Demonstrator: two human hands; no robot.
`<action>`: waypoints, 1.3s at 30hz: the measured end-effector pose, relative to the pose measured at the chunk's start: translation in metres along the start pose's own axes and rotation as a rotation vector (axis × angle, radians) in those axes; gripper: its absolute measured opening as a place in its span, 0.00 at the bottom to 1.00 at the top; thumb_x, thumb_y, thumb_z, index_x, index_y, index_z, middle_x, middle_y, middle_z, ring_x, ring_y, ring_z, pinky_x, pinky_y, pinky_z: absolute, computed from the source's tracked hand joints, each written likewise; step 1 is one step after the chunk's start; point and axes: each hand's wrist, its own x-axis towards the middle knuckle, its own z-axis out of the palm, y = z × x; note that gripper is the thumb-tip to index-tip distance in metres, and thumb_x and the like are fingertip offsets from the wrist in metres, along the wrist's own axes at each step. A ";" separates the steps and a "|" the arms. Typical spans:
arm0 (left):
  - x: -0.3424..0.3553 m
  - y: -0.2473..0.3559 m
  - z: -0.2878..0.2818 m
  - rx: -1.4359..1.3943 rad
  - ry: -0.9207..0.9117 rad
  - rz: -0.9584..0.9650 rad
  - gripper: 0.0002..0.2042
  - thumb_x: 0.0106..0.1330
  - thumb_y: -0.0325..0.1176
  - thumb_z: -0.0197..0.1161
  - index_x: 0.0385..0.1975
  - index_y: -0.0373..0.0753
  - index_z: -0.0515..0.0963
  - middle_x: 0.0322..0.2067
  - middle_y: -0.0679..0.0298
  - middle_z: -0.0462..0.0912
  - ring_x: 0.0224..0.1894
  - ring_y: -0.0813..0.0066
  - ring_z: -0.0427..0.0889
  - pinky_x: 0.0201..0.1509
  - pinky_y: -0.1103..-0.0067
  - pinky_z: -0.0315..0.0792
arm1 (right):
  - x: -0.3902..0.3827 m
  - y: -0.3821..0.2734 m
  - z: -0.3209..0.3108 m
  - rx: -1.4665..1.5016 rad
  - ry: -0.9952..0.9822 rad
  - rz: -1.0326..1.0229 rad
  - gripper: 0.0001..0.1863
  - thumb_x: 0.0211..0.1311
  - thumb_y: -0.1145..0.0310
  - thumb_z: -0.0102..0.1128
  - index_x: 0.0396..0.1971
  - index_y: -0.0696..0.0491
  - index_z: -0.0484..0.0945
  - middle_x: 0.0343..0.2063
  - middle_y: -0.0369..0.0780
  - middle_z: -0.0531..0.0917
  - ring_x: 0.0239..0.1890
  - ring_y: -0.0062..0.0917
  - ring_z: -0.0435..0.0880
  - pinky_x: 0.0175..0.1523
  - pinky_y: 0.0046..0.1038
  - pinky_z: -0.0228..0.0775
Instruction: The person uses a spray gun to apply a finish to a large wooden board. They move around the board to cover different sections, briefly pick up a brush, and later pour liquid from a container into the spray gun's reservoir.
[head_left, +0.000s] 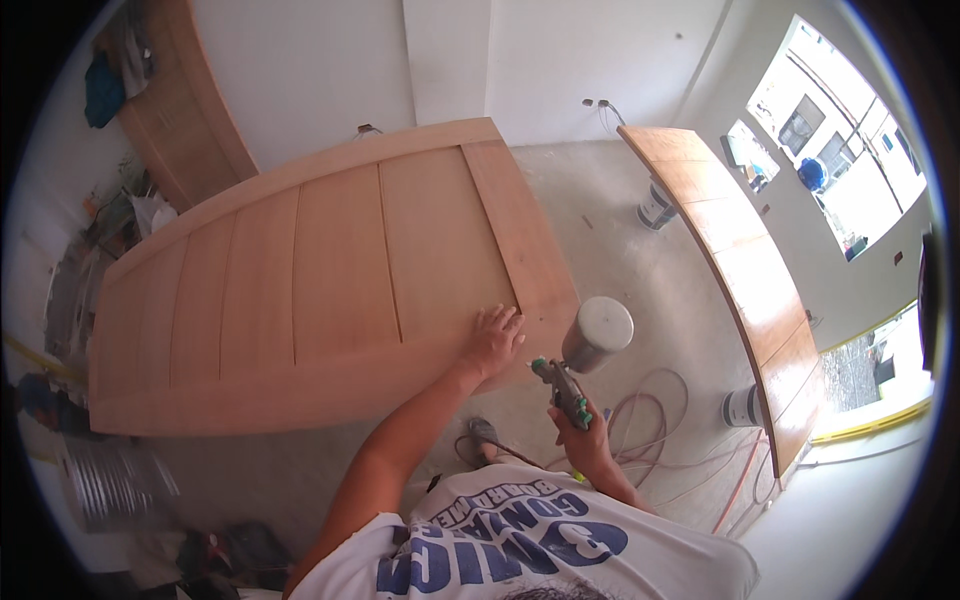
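A paneled wooden door [340, 270] with a matte, bare-looking surface lies flat in front of me. My left hand [494, 338] rests on its near right part, fingers spread over the panel next to the raised frame. In my right hand [584, 436] is a paint spray gun [563, 388], gripped by its handle, with green fittings. A grey metal cup [598, 335] sits at the gun's front, just off the door's right corner. The gun's nozzle is hard to make out.
At the right, a glossy wooden door [735, 250] lies across paint buckets [742, 407]. A hose [655, 400] loops over the concrete floor near my right side. Another wooden door [185, 110] leans at the far left wall. A ribbed metal roll [115, 485] lies at the lower left.
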 end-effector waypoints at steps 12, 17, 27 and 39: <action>0.039 -0.077 -0.010 -0.088 -0.307 0.380 0.27 0.76 0.49 0.50 0.69 0.39 0.68 0.70 0.52 0.65 0.75 0.53 0.60 0.77 0.49 0.49 | 0.027 -0.022 0.086 0.046 0.247 0.089 0.33 0.68 0.73 0.63 0.72 0.52 0.65 0.35 0.33 0.79 0.25 0.13 0.74 0.27 0.22 0.70; 0.018 -0.093 -0.020 -0.362 -0.410 0.652 0.24 0.75 0.45 0.52 0.66 0.40 0.72 0.71 0.57 0.66 0.74 0.56 0.62 0.77 0.54 0.50 | 0.016 -0.069 0.099 0.035 0.155 0.183 0.32 0.68 0.73 0.63 0.71 0.53 0.66 0.38 0.31 0.80 0.30 0.13 0.75 0.33 0.21 0.72; -0.073 -0.193 -0.131 -0.250 -0.434 0.521 0.26 0.73 0.46 0.55 0.67 0.38 0.71 0.71 0.58 0.67 0.76 0.56 0.58 0.79 0.53 0.46 | -0.028 -0.118 0.195 -0.020 0.156 0.508 0.33 0.67 0.68 0.67 0.71 0.53 0.68 0.34 0.34 0.81 0.30 0.16 0.77 0.36 0.23 0.73; -0.182 -0.176 -0.158 -0.083 -0.242 0.269 0.25 0.75 0.44 0.54 0.67 0.39 0.71 0.71 0.54 0.66 0.74 0.52 0.61 0.78 0.53 0.50 | -0.070 -0.095 0.235 -0.170 0.106 0.254 0.31 0.69 0.69 0.64 0.70 0.55 0.67 0.50 0.51 0.83 0.50 0.30 0.81 0.58 0.31 0.71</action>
